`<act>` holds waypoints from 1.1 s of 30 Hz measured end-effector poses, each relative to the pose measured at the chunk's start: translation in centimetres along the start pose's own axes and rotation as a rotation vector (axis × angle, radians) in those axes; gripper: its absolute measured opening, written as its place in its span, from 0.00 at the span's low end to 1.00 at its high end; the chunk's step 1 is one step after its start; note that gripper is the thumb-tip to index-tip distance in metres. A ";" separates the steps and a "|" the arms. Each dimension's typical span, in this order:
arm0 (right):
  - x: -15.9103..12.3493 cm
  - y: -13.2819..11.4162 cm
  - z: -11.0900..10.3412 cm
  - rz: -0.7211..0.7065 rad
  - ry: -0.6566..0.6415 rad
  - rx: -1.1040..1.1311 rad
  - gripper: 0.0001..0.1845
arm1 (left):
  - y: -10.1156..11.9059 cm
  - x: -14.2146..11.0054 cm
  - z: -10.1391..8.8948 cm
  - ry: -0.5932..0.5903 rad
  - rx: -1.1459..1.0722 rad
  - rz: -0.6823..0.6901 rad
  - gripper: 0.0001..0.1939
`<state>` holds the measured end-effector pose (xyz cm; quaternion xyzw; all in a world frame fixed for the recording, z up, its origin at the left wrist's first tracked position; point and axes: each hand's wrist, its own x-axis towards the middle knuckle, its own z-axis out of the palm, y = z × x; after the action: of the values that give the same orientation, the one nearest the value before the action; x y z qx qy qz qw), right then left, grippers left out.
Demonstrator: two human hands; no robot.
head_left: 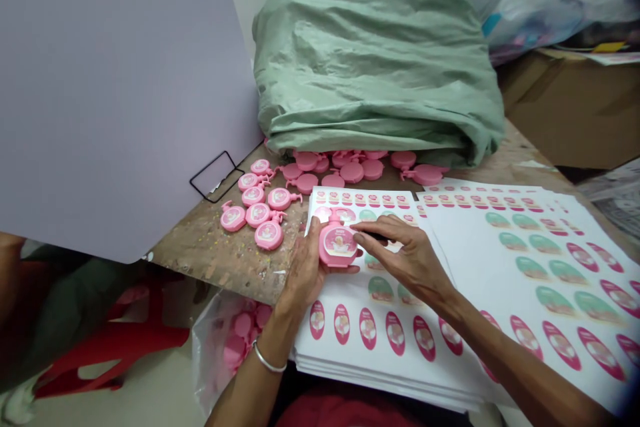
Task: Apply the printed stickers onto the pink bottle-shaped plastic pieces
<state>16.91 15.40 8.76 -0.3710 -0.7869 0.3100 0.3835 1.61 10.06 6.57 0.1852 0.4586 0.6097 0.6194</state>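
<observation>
A pink plastic bottle-shaped piece (pixel 336 247) sits in the left hand (pixel 304 273), its grip closed around it, with a silver bangle (pixel 269 361) on that wrist. The right hand (pixel 407 260) grips a small dark tool (pixel 373 236) just above the piece. Beneath them lie stacked sticker sheets (pixel 380 340) printed with pink ovals and green labels. A plastic bag (pixel 207 340) of pink pieces sits below the desk (pixel 215 260). Farther on, loose pink pieces (pixel 255 203) lie on the desk before a green plastic sack (pixel 375 53).
</observation>
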 end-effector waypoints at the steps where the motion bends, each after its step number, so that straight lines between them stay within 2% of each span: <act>1: 0.0 0.0 0.0 0.003 -0.006 0.000 0.11 | 0.0 0.0 0.0 -0.005 0.002 -0.003 0.24; 33: 0.0 0.1 0.7 -0.065 0.006 -0.027 0.08 | 0.7 -0.4 0.1 0.001 0.044 0.021 0.25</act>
<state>16.34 15.29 8.31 -0.3512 -0.8015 0.2855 0.3908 1.36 9.87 7.30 0.2034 0.4702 0.6060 0.6086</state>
